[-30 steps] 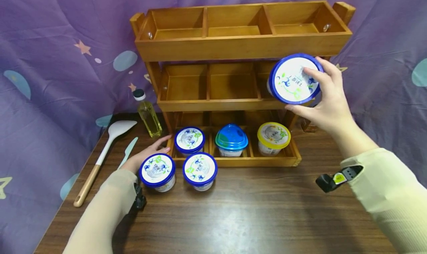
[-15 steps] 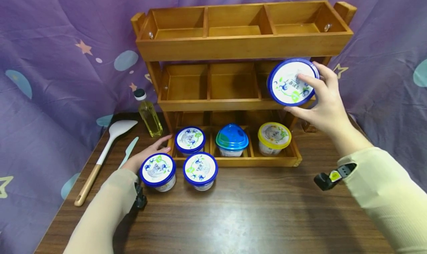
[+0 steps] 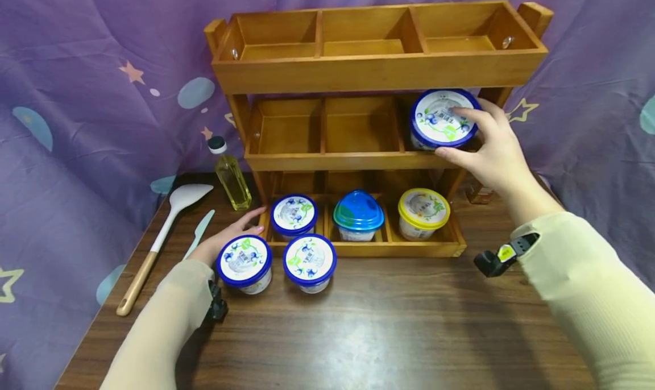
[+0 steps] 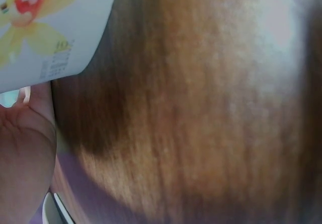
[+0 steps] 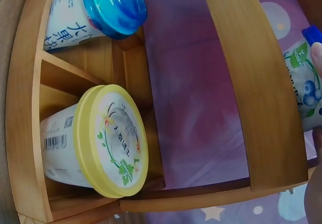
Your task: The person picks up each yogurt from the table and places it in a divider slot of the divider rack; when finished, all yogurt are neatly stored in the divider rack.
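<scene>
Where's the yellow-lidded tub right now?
In the head view, the yellow-lidded tub sits at the right of the rack's bottom tier, beside the blue-domed tub.

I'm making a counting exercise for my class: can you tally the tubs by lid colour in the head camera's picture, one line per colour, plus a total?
Dark-blue-lidded tubs: 4
Bright-blue-lidded tub: 1
Yellow-lidded tub: 1
Total: 6
</scene>
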Available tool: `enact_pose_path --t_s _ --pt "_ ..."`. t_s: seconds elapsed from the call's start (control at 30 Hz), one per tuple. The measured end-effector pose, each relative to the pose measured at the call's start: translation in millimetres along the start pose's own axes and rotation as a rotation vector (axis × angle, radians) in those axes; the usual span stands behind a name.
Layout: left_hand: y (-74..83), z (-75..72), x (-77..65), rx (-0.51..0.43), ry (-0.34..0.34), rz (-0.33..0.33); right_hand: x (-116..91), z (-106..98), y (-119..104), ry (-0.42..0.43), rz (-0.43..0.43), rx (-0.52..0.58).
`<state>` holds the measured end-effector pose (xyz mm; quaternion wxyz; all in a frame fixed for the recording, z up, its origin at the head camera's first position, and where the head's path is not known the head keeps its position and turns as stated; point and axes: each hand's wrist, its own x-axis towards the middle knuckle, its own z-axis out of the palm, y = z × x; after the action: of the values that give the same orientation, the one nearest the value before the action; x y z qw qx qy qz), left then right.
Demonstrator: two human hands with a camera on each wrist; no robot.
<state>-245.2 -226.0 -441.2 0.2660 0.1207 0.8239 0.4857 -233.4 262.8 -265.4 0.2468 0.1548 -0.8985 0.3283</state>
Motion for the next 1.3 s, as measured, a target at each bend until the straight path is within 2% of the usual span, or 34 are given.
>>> enact_pose_path --t_s 0.13,0.33,0.4,0.6,0.8,1.03,1.3 --pt "1.2 2.4 1.5 -0.001 0.011 0.019 -0.1 -0.8 1.6 -0.014 0.062 0.018" --pt "2.0 6.4 2.8 -0.047 -0.006 0.061 -1.0 -2.9 4.3 -0.037 0.097 0.025" --pt "1.9 6.9 2.8 -0.065 -0.007 0.058 -0.6 -3.3 4.7 -0.049 0.104 0.025" --pt "-0.3 4.7 2.8 -0.041 0.003 0.05 -0.8 -5.1 3.5 -0.09 0.129 0.007" --pt "0.3 3.8 2.3 -0.024 0.016 0.048 -3.4 -5.0 1.7 -0.08 0.118 0.036" --pt "1.4 2.6 1.7 -0.028 0.014 0.023 -16.2 -10.1 -1.8 -0.063 0.086 0.061" --pt "0.4 1.3 0.8 0.001 0.011 0.047 -33.2 -7.9 -3.8 -0.042 0.053 0.147"
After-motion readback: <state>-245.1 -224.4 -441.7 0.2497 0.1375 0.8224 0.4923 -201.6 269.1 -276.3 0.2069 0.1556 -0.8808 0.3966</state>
